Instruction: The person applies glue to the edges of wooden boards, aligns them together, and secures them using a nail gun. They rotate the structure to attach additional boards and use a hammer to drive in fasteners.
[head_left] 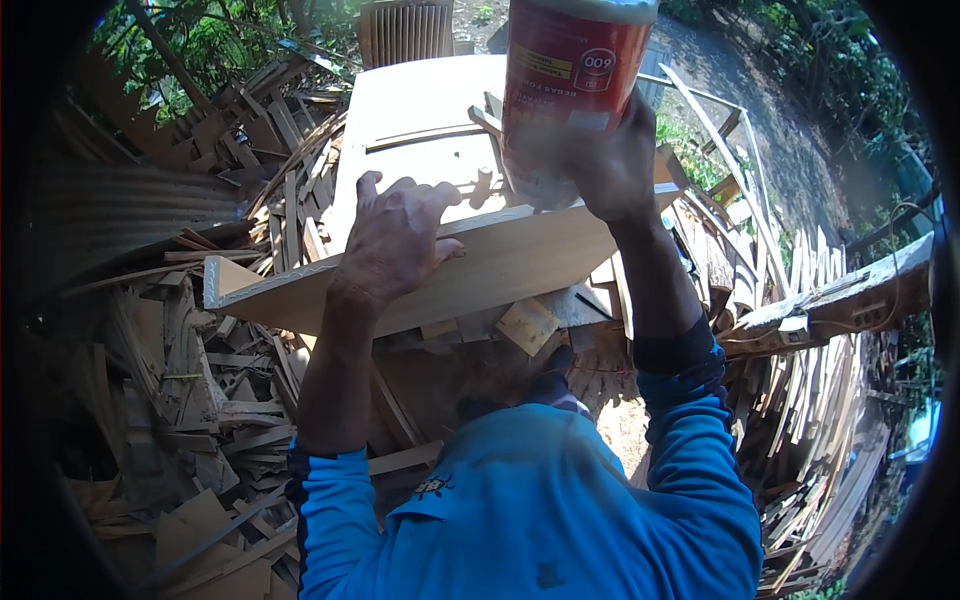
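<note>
In my right hand is a large red plastic tub, held upside down by its label, its lower end blurred above the far edge of a wooden board. The pale board lies tilted across in front of me, joined at its left end to a short piece. A wavy white bead, like glue, runs along its upper edge. Over that edge, left of the middle, my left hand grips the board, thumb toward the near face and fingers bent over the far side; the fingertips are partly hidden.
A white tabletop with thin wood strips lies beyond the board. Offcuts are heaped at left, and long slats at right. A thick beam juts in from the right. A small wood block sits below the board.
</note>
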